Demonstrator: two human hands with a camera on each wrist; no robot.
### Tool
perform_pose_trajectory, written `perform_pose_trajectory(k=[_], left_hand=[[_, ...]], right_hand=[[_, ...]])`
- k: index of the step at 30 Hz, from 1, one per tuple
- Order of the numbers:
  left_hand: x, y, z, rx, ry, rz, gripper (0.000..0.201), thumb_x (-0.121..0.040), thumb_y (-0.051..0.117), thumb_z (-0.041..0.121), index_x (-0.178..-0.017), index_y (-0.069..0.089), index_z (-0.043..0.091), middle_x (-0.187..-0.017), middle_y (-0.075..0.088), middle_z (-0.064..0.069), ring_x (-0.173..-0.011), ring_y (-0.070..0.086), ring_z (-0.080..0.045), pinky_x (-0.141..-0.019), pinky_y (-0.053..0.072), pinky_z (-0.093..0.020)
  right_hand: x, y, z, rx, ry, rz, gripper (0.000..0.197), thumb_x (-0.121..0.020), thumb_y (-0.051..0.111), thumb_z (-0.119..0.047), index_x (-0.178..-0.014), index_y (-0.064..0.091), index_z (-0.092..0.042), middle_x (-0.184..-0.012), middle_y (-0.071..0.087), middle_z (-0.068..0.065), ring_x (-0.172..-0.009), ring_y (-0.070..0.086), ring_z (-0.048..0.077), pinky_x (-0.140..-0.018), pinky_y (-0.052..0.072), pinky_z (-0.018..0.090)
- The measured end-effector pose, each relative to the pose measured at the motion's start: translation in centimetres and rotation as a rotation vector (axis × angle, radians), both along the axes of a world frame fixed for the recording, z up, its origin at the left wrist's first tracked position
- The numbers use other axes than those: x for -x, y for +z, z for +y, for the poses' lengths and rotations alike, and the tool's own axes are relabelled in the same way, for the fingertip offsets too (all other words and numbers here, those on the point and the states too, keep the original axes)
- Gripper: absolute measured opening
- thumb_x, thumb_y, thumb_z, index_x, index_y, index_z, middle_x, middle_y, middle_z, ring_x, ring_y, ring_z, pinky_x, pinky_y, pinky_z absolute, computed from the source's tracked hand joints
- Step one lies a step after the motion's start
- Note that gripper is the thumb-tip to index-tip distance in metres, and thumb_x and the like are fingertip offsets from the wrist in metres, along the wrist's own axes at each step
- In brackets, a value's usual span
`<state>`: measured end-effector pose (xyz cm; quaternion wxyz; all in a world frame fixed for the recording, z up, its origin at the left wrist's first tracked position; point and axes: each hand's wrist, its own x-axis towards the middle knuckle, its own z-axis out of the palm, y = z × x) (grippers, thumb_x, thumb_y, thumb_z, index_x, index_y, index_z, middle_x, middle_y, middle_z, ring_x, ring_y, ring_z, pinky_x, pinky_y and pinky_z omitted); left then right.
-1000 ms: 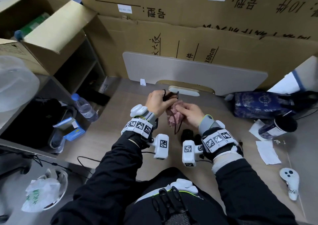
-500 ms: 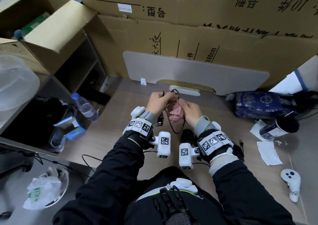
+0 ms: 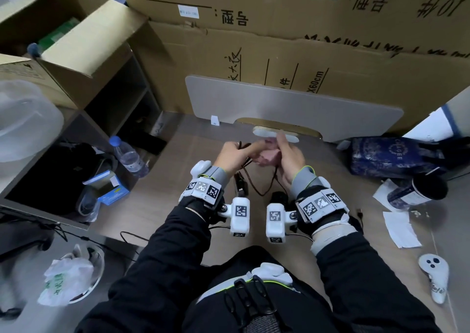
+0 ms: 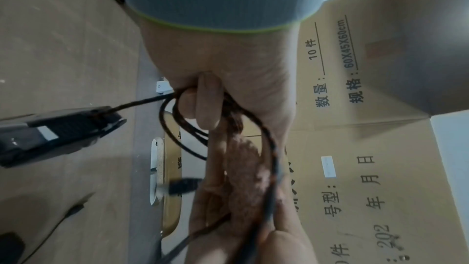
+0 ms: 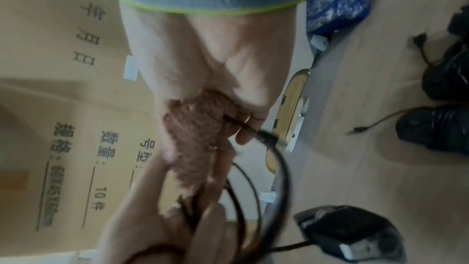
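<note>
While both my hands are raised over the desk (image 3: pixel 162 200), they meet on a pink fuzzy cloth (image 3: pixel 267 156), held between them and off the surface, right in front of the grey board at the back. My left hand (image 3: pixel 235 154) is closed: its fingers curl round several loops of a dark braided cable (image 4: pixel 142 101), and the left wrist view shows one finger hooked through those loops. My right hand (image 3: pixel 290 154) is closed too, cupping the pink fuzzy cloth in the palm with the fingers curled over it; the head view is blurred here, so exact fingertip placement is unclear. The cable's black plug (image 4: pixel 184 186) sticks out just beside my right fingertips. One slack loop of cable hangs down between my wrists. The other end runs to a black adapter (image 3: pixel 241 186) dangling just below my left hand; I cannot tell if it touches the desk. Elsewhere, a water bottle (image 3: pixel 129 157) lies on the left near the shelf, and a blue patterned bag (image 3: pixel 391 157) sits well to the right. A dark cup (image 3: pixel 417 189) lies tipped beside it, paper slips (image 3: pixel 400 228) lie near that, and a white controller (image 3: pixel 435 276) is at the near right edge.
</note>
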<state>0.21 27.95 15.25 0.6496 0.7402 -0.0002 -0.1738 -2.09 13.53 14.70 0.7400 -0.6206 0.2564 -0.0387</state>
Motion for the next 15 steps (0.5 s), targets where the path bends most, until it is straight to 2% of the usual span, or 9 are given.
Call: perform_pose_trajectory(k=[1,3,5,6,8,10,11,13,15], left_hand=[[0.12,-0.24,-0.04,-0.047,-0.068,-0.010,0.060,-0.075,0.079,0.054,-0.082,0.072,-0.005,-0.067,0.068,0.004,-0.053,0.050,-0.005,-0.058,0.037,-0.023],[0.34,-0.14,-0.17,-0.137,-0.188,-0.029,0.052,-0.082,0.078,0.050,-0.076,0.069,-0.001,-0.054,0.060,0.013,-0.049,0.044,-0.001,-0.054,0.033,-0.018],[0.62,0.42,-0.46,-0.207,-0.287,-0.023,0.050,-0.090,0.069,0.051,-0.078,0.073,0.003,-0.040,0.048,0.016,-0.039,0.039,0.002,-0.046,0.028,-0.012],[0.72,0.51,-0.61,-0.225,-0.321,-0.017,0.061,-0.087,0.066,0.060,-0.086,0.076,0.000,-0.039,0.045,0.016,-0.038,0.037,0.000,-0.046,0.027,-0.014],[0.73,0.31,-0.84,-0.201,-0.354,-0.021,0.071,-0.072,0.068,0.071,-0.095,0.076,0.004,-0.050,0.055,0.016,-0.047,0.044,-0.001,-0.054,0.036,-0.019],[0.57,-0.13,-0.78,-0.120,-0.415,-0.007,0.035,-0.079,0.077,0.050,-0.085,0.074,0.016,-0.068,0.069,0.012,-0.059,0.057,-0.003,-0.063,0.046,-0.019],[0.58,-0.24,-0.79,-0.075,-0.429,0.018,0.023,-0.087,0.076,0.035,-0.079,0.069,0.016,-0.067,0.068,0.009,-0.055,0.054,-0.003,-0.057,0.044,-0.016],[0.62,-0.04,-0.73,-0.030,-0.376,0.069,0.020,-0.096,0.066,0.018,-0.078,0.065,0.012,-0.058,0.060,0.007,-0.044,0.042,-0.002,-0.044,0.031,-0.013],[0.44,0.08,-0.58,-0.046,-0.326,0.071,0.017,-0.097,0.064,0.016,-0.082,0.069,0.010,-0.059,0.060,0.006,-0.046,0.043,-0.001,-0.042,0.029,-0.013]], right_hand=[[-0.01,0.07,0.16,-0.053,-0.018,-0.056,0.034,-0.098,0.058,-0.030,-0.106,0.066,0.002,-0.090,0.070,0.006,-0.077,0.071,0.011,-0.081,0.056,0.029],[-0.20,0.45,0.31,-0.092,-0.053,-0.104,0.019,-0.099,0.055,-0.017,-0.105,0.066,-0.002,-0.090,0.070,0.006,-0.073,0.070,0.008,-0.077,0.057,0.029],[-0.22,0.68,0.33,-0.128,-0.113,-0.056,0.023,-0.100,0.054,-0.025,-0.091,0.068,-0.010,-0.083,0.072,0.004,-0.071,0.070,0.015,-0.074,0.058,0.034],[-0.39,0.57,0.40,-0.134,-0.151,-0.005,0.028,-0.100,0.054,-0.031,-0.087,0.067,-0.011,-0.080,0.072,0.004,-0.069,0.068,0.018,-0.068,0.058,0.034],[-0.47,0.44,0.38,-0.053,-0.171,0.124,0.037,-0.098,0.053,-0.042,-0.091,0.066,-0.009,-0.085,0.071,0.008,-0.067,0.065,0.022,-0.057,0.055,0.031],[-0.30,0.35,0.50,-0.034,-0.168,0.174,0.041,-0.098,0.053,-0.045,-0.090,0.064,-0.006,-0.083,0.068,0.008,-0.064,0.063,0.023,-0.052,0.052,0.030],[-0.12,0.60,0.59,-0.090,-0.183,0.158,0.040,-0.098,0.054,-0.043,-0.085,0.063,-0.006,-0.079,0.067,0.008,-0.063,0.063,0.022,-0.053,0.053,0.031],[-0.10,0.82,0.65,-0.210,-0.237,0.112,0.031,-0.097,0.059,-0.034,-0.081,0.061,-0.008,-0.077,0.067,0.007,-0.063,0.065,0.020,-0.062,0.054,0.035],[-0.33,0.66,0.47,-0.237,-0.265,0.131,0.023,-0.096,0.060,-0.029,-0.087,0.063,-0.008,-0.086,0.070,0.009,-0.068,0.066,0.022,-0.062,0.053,0.033]])
